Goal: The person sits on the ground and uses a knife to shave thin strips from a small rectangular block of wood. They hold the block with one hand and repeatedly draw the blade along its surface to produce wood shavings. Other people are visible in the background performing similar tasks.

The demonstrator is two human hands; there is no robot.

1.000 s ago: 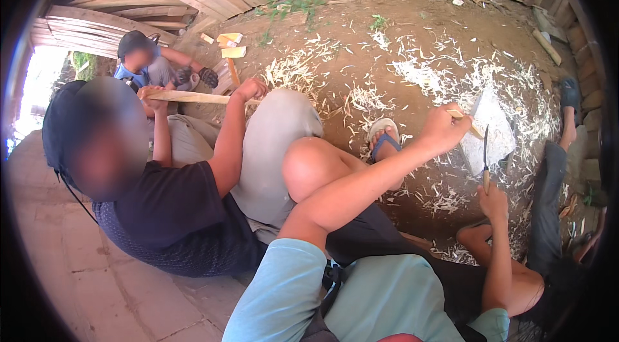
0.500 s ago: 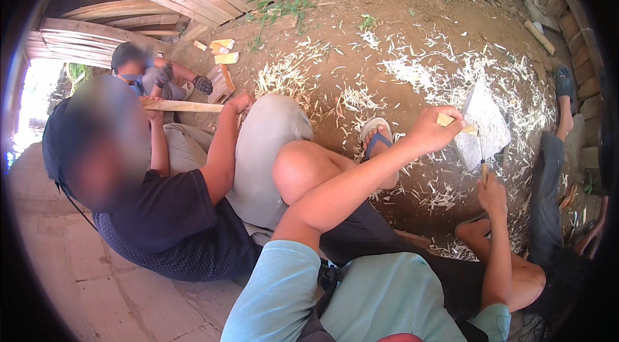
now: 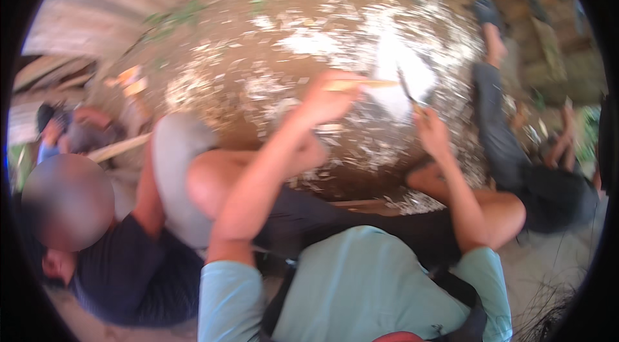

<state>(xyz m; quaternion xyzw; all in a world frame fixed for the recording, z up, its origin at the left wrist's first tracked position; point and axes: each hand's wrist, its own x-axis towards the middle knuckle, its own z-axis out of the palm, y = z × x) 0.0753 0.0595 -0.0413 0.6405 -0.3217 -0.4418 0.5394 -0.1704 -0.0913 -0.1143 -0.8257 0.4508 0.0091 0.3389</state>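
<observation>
My left hand (image 3: 330,98) is closed around a slim, pale yellow piece of wood (image 3: 382,83), whose free end points right. In my right hand (image 3: 432,134) is a knife (image 3: 404,84) held by its light wooden handle, the dark blade rising up and to the left. The blade is close to the wood's tip; blur hides whether they touch. Below both hands, a pale, angular block (image 3: 420,82) stands on the ground, overexposed in the light.
Wood shavings (image 3: 316,42) litter the dirt floor. At left sits a person in a dark shirt (image 3: 132,271), a long wooden strip (image 3: 122,147) before them; another person (image 3: 90,124) crouches beyond. Dark-trousered legs (image 3: 500,123) stretch out at right. Plank walls (image 3: 109,10) border the ground.
The whole view has swung to the right and blurred, so everything sits farther left. The knife blade now leans left instead of nearly upright. Both hands keep their holds.
</observation>
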